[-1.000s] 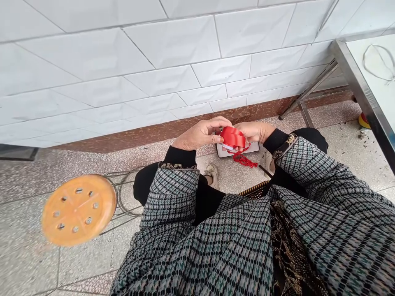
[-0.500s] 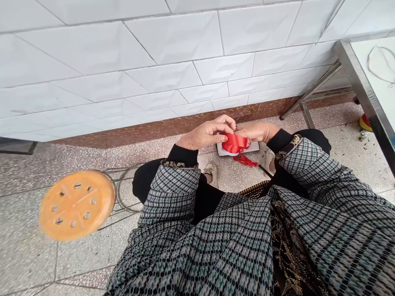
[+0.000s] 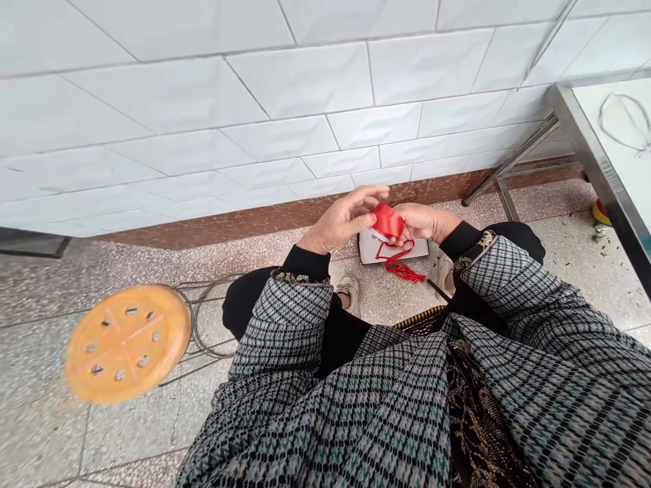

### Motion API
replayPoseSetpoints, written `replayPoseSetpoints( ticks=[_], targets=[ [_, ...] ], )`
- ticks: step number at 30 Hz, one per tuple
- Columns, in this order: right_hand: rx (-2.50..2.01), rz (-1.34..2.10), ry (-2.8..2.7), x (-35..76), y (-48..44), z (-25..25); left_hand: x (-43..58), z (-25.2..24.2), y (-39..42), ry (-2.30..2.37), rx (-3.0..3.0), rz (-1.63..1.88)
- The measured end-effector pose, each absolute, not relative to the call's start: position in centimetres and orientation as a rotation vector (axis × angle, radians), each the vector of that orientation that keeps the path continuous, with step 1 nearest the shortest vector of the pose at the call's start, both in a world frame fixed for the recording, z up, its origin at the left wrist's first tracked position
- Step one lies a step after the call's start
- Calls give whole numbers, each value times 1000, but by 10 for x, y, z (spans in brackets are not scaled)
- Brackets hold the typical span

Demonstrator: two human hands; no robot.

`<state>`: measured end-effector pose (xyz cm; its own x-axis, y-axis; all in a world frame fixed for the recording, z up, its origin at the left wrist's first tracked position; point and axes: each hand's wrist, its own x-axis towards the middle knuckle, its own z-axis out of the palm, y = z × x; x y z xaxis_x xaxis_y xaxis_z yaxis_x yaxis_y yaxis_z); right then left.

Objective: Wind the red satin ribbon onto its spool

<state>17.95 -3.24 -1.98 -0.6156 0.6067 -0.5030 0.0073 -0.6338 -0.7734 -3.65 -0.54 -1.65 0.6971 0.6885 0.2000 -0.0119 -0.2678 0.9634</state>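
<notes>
A roll of shiny red ribbon (image 3: pixel 389 221) with a white rim sits between my two hands, above a white box (image 3: pixel 418 249) on the floor. My left hand (image 3: pixel 342 218) has its thumb against the roll's left side, fingers curving over the top. On the other side my right hand (image 3: pixel 418 218) cups the roll from the right and below; some of its fingertips are hidden. A loose red strand (image 3: pixel 399 253) hangs beneath the roll across the box. Beside the box lies a bundle of red cords (image 3: pixel 404 271).
To my left stands an orange round stool (image 3: pixel 127 342) with a wire frame. A metal-edged table (image 3: pixel 600 149) is at the right, and a tiled wall (image 3: pixel 325 129) rises in front. Part of a woven basket (image 3: pixel 420 318) shows at my lap.
The ribbon roll has tilted and its loose loops are less spread. My left fingers have lifted and opened away from the right hand. More of the white box and hanging strand shows.
</notes>
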Motion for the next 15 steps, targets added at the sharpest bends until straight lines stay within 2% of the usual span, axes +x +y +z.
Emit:
replayPoseSetpoints(
  ticks=[3,6,9,15],
  targets=[
    [-1262,2071,-809,172,-30,-9,-37,-22,-9,783,1692,857],
    [-1208,1911,-704,165,-27,-10,-36,-22,-13,857,1796,721],
    [-1167,1805,-661,157,-25,-19,-29,-22,-17,862,1890,677],
    [-1203,1756,-655,150,-24,-26,-19,-35,-11,977,2154,839]
  ],
)
